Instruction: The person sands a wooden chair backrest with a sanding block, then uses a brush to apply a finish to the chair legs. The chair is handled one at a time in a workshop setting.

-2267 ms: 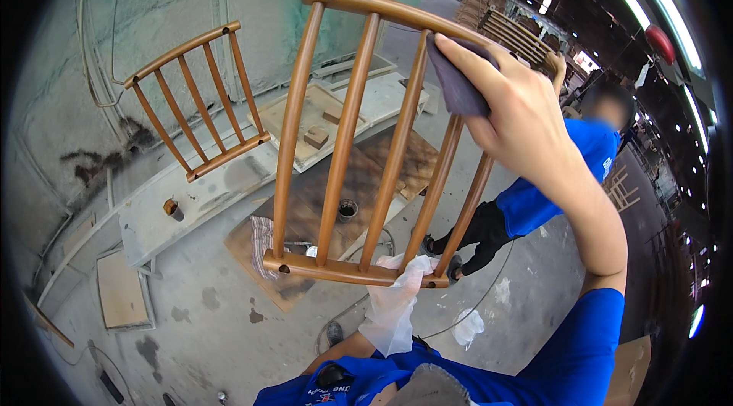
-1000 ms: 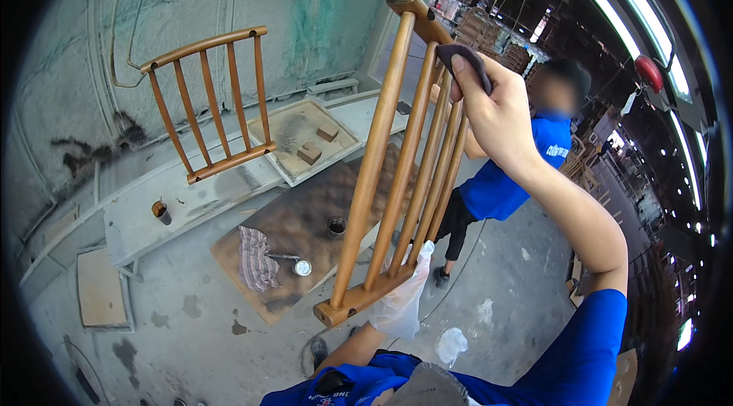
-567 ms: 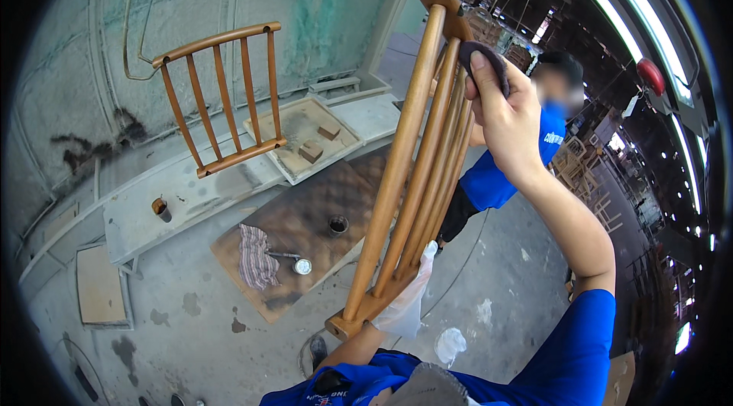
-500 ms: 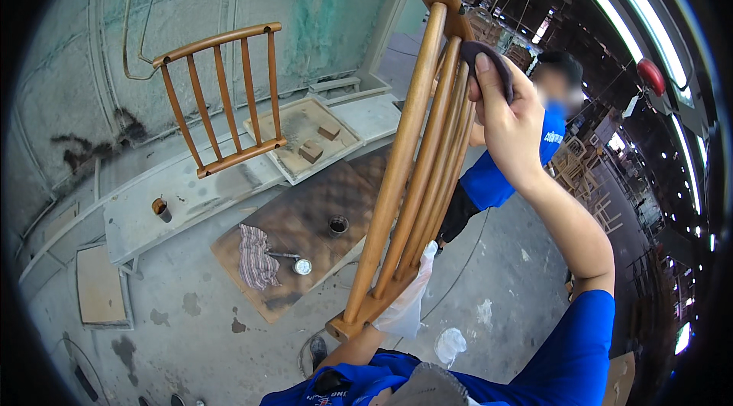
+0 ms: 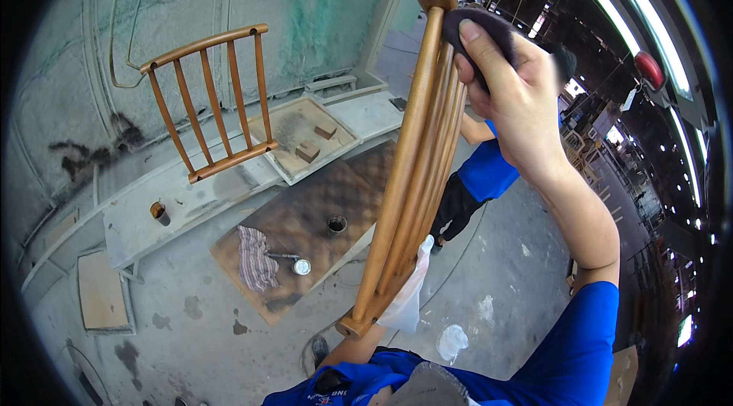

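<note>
A spindled wooden chair back (image 5: pixel 408 154) hangs upright from a cord before me, its spindles seen nearly edge-on. My right hand (image 5: pixel 508 78) is closed round a dark, soft-looking pad (image 5: pixel 481 36), which lies at the upper ends of the spindles, just under the top rail. At the lower rail, my left hand (image 5: pixel 406 295) is wrapped in thin, whitish plastic that looks like a loose glove. It grips the rail from the right side; most of its fingers are hidden by the plastic and the wood.
Another chair back (image 5: pixel 210 104) hangs at the left. Behind it runs a low bench (image 5: pixel 137 230) with a cup (image 5: pixel 159 213) and a tray (image 5: pixel 286 112) of blocks. A board (image 5: pixel 305 200) bears a striped rag (image 5: pixel 257 257), a small can (image 5: pixel 301 266) and a dark pot (image 5: pixel 337 224). A co-worker (image 5: pixel 489 169) stands beyond.
My right hand and the pad have moved up and left to the top of the spindles. The held chair back has turned more edge-on, and its lower end has shifted slightly right.
</note>
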Demonstrator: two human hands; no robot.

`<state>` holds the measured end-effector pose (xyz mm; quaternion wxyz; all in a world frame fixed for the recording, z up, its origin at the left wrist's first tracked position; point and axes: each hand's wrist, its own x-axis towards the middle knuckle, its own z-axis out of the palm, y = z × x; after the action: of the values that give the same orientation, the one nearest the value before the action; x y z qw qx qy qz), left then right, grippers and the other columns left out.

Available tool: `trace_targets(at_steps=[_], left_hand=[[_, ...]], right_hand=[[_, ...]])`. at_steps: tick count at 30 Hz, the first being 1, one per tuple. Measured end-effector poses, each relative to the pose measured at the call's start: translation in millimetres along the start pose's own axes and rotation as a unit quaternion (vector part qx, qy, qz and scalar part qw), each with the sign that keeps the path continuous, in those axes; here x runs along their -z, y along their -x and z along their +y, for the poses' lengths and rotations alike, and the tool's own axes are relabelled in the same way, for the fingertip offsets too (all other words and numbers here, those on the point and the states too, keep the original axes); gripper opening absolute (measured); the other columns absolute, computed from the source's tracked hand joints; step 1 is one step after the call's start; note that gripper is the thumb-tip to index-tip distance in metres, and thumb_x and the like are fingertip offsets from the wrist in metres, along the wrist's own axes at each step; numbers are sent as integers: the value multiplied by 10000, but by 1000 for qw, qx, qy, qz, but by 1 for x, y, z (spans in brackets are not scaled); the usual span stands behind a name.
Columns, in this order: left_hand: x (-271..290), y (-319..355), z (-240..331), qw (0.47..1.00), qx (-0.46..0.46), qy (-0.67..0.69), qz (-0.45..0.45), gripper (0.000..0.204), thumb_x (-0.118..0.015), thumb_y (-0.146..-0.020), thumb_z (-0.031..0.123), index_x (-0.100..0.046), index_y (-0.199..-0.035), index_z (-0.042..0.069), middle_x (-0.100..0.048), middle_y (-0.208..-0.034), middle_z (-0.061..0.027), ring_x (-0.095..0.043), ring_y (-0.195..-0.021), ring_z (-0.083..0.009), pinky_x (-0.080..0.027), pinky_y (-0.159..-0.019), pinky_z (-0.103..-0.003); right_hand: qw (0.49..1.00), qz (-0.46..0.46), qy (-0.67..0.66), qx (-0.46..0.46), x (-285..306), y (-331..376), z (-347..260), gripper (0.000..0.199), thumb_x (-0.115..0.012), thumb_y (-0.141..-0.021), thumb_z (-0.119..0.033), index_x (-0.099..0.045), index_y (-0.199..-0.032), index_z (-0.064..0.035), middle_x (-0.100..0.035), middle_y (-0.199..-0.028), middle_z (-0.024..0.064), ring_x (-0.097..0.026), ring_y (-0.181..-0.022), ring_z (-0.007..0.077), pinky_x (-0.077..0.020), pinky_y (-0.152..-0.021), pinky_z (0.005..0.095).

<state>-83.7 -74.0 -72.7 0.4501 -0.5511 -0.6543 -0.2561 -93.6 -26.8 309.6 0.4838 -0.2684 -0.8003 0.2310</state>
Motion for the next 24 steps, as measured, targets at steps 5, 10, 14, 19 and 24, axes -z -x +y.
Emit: trace_targets(at_steps=[5, 10, 14, 19, 24], left_hand=[[-25, 8, 8, 781, -387, -487, -53, 390, -533, -1151, 308, -608, -1449, 68, -682, -1274, -117, -695, -1204, -255, -573, -1071, -415], [-26, -5, 8, 777, -319, -540, -58, 312, -515, -1153, 220, -593, -1406, 55, -637, -1185, -131, -660, -1233, -273, -553, -1097, -409], [4, -24, -5, -119, -472, -846, 218, 385, -494, -1160, 251, -575, -1447, 7, -636, -1326, -177, -618, -1328, -318, -488, -1178, -470], [26, -34, -15, -515, -339, -752, 232, 479, -449, -1188, 301, -512, -1549, -8, -598, -1471, -186, -575, -1411, -327, -435, -1230, -526], [23, -27, -17, -494, -340, -766, 231, 460, -451, -1187, 296, -538, -1529, 0, -607, -1439, -175, -573, -1408, -305, -445, -1229, -479]], right_hand=[[999, 41, -16, 13, 0, 6, 1, 303, -658, -1123, -279, -761, -1034, -8, -613, -703, -40, -490, -573, 16, -364, -518, 222], [993, 64, -63, 76, 22, 5, 17, 298, -678, -1119, -299, -744, -1077, -11, -659, -766, -19, -506, -586, 18, -375, -521, 212], [985, 91, -92, -114, 40, -3, 57, 262, -668, -1109, -278, -716, -1064, -25, -618, -738, -12, -453, -507, 33, -302, -437, 228], [977, 32, -119, -173, 44, 0, 86, 277, -653, -1113, -280, -692, -991, -35, -594, -751, -19, -408, -495, 25, -279, -440, 245], [991, 77, -68, -80, 33, 10, 82, 319, -656, -1121, -293, -721, -944, -36, -606, -739, -32, -449, -571, 20, -336, -506, 245]])
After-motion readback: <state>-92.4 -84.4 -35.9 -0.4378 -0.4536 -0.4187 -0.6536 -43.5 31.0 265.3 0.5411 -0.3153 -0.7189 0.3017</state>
